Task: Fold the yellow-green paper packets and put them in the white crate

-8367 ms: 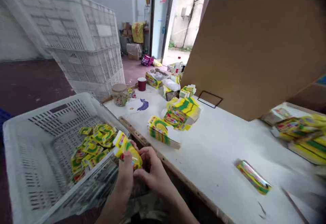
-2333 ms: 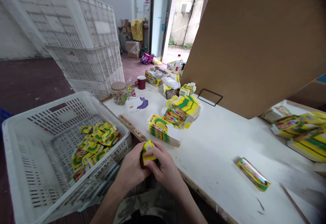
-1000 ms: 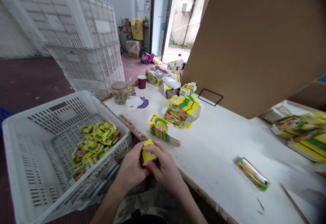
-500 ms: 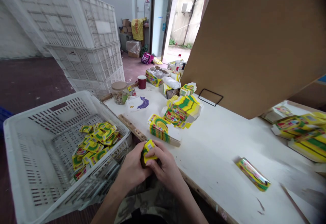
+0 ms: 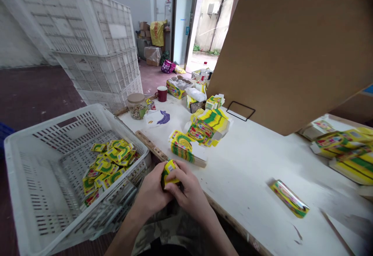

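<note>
Between my two hands, just in front of the table's near edge, is a small yellow and green carton (image 5: 169,167). My left hand (image 5: 153,190) is wrapped round its left side. From the right, my right hand (image 5: 188,188) grips it, thumb and fingers pressed on its near face. The carton's lower part is hidden by my fingers. Beyond my hands a stack of flattened yellow-green cartons (image 5: 182,147) lies on the white table (image 5: 233,170). Left of my hands, a white plastic crate (image 5: 37,162) holds a heap of similar small cartons (image 5: 109,166).
More cartons (image 5: 208,126) lie behind the stack. A shiny wrapped packet (image 5: 290,198) is on the table at right. A lidded jar (image 5: 136,106) and red mug (image 5: 161,94) stand at the back left. Stacked crates (image 5: 96,34) rise behind; a large cardboard sheet (image 5: 291,54) leans at right.
The carton's top end has turned slightly in my hands, and its end now looks more rounded. My hands have hardly moved.
</note>
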`<state>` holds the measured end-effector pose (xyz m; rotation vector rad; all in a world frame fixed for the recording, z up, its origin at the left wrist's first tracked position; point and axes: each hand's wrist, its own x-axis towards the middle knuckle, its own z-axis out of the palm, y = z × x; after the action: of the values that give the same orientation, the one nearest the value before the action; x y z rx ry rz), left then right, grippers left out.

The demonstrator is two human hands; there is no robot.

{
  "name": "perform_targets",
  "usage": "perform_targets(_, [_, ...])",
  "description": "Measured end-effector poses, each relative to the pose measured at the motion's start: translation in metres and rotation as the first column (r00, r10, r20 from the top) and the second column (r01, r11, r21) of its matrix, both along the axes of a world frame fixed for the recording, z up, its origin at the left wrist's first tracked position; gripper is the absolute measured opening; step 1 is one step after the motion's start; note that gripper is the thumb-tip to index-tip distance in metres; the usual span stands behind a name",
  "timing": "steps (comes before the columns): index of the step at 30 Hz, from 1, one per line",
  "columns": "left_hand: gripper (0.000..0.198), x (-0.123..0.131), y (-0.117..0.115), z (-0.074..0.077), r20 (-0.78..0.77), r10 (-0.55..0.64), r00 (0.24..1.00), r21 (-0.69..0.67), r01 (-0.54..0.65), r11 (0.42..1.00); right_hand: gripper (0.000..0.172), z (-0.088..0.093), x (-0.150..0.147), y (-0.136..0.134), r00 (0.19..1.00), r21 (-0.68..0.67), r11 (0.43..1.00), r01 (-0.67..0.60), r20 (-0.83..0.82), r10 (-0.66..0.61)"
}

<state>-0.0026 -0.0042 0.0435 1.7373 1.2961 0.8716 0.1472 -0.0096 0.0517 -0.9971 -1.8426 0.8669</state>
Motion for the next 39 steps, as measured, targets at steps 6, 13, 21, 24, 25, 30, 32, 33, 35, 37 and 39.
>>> perform_targets(6, [0.053, -0.002, 0.001, -0.003, -0.041, 0.023, 0.999, 0.020, -0.022, 1.000, 0.012, 0.002, 0.000, -0.001, 0.997, -0.021, 1.000, -0.018, 0.074, 0.019])
perform_targets(13, [0.056, -0.002, 0.000, -0.003, -0.024, 0.005, 1.000, 0.012, -0.005, 1.000, 0.005, 0.000, 0.003, 0.002, 0.998, -0.014, 0.999, -0.039, 0.038, 0.040])
perform_targets(21, [0.055, -0.001, 0.000, -0.006, -0.035, 0.008, 0.999, 0.009, -0.008, 1.000, 0.009, -0.003, 0.002, 0.001, 0.997, 0.012, 0.999, -0.031, 0.068, 0.030])
perform_targets(24, [0.053, 0.000, -0.001, -0.008, -0.040, 0.022, 0.999, 0.008, -0.021, 1.000, 0.009, -0.005, 0.001, 0.001, 0.996, 0.011, 1.000, -0.024, 0.082, 0.023])
perform_targets(25, [0.053, 0.000, -0.002, -0.009, -0.041, 0.023, 0.999, 0.009, -0.023, 1.000, 0.009, -0.005, 0.001, 0.001, 0.996, 0.008, 1.000, -0.024, 0.087, 0.023])
perform_targets(30, [0.056, -0.002, 0.000, -0.008, -0.016, -0.010, 1.000, 0.030, 0.010, 0.999, 0.013, -0.003, 0.004, 0.001, 0.994, -0.024, 0.998, -0.052, 0.091, 0.054])
perform_targets(32, [0.054, -0.004, 0.001, -0.007, -0.020, -0.016, 1.000, 0.065, 0.017, 0.998, 0.038, -0.003, 0.005, 0.000, 0.993, -0.042, 0.996, -0.076, 0.090, 0.080])
perform_targets(33, [0.052, -0.004, 0.002, -0.006, -0.023, -0.007, 1.000, 0.068, 0.008, 0.998, 0.050, -0.004, 0.005, -0.001, 0.992, -0.047, 0.995, -0.087, 0.084, 0.091])
perform_targets(35, [0.049, -0.004, 0.002, -0.004, -0.003, 0.009, 1.000, 0.041, -0.009, 0.999, 0.063, -0.008, 0.005, -0.003, 0.995, -0.060, 0.994, -0.087, 0.045, 0.090])
perform_targets(37, [0.048, -0.003, 0.002, -0.001, 0.038, 0.010, 0.999, 0.010, -0.010, 1.000, 0.069, -0.013, 0.002, -0.005, 0.999, -0.079, 0.996, -0.038, -0.024, 0.037])
perform_targets(39, [0.048, -0.002, 0.001, 0.001, 0.062, 0.008, 0.998, 0.014, -0.009, 1.000, 0.074, -0.018, -0.001, -0.005, 0.997, -0.097, 0.995, 0.020, -0.076, -0.027])
